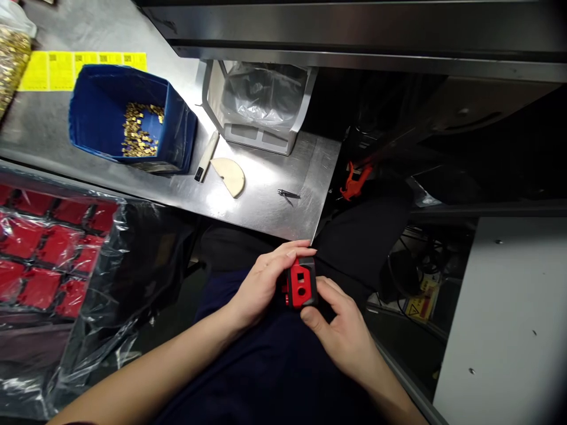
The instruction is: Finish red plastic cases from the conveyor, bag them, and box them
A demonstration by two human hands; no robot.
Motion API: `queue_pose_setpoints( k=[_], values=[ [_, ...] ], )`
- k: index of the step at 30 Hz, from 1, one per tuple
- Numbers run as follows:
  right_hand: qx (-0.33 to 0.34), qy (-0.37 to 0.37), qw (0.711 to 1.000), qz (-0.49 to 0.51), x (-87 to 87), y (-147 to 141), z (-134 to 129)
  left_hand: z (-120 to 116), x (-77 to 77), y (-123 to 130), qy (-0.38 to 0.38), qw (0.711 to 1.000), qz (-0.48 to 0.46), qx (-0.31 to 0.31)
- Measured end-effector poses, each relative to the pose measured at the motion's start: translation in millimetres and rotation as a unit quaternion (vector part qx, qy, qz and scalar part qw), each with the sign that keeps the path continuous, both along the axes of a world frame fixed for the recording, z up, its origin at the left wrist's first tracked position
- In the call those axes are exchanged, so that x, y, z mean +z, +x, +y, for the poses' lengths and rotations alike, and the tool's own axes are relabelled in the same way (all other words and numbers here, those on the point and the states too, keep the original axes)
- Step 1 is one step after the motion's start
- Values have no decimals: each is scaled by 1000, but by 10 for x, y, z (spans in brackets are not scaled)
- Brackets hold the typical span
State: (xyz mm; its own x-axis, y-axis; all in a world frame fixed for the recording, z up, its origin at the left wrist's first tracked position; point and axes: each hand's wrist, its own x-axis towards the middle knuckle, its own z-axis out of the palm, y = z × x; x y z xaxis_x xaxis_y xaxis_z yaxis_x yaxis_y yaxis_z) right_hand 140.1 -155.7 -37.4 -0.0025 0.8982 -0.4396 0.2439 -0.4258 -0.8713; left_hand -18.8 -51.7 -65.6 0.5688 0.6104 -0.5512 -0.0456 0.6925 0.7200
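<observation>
Between my two hands, above my lap, is a small red and black plastic housing (302,284) with a square hole and a round hole in the face turned up. My left hand (268,274) lies along its far and left side, fingers closed over the top edge. My right hand (339,319) grips the lower right corner with thumb and fingers. Beyond them on the metal bench (266,215) lie a nail clipper (289,193), a pale half-round disc (230,176) and a cutter with a light handle (207,156).
A blue bin (179,130) holds small brass pieces (139,133). Behind it are yellow labels (38,74); a grey bin (259,137) has a clear bag inside. Several red housings (59,245) sit under plastic film at left. An orange clamp-like object (355,182) is right of the bench.
</observation>
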Motion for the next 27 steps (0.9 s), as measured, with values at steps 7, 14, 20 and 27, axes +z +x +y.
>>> queue_pose_setpoints(
  k=[7, 14, 20, 27],
  values=[
    [-5, 24, 1000, 7, -123, -28, 2, -24, -138, 9, -135, 990, 25, 37],
    [-115, 26, 993, 0, -97, 62, 65, 33, -44, -63, 40, 999, 21, -27],
    [-120, 14, 992, 19, -28, 113, 114, 25, 35, -26, 24, 997, -57, -47],
    [-80, 44, 996, -25, 19, 12, 119, -2, 80, 68, 31, 998, -33, -34]
  ],
)
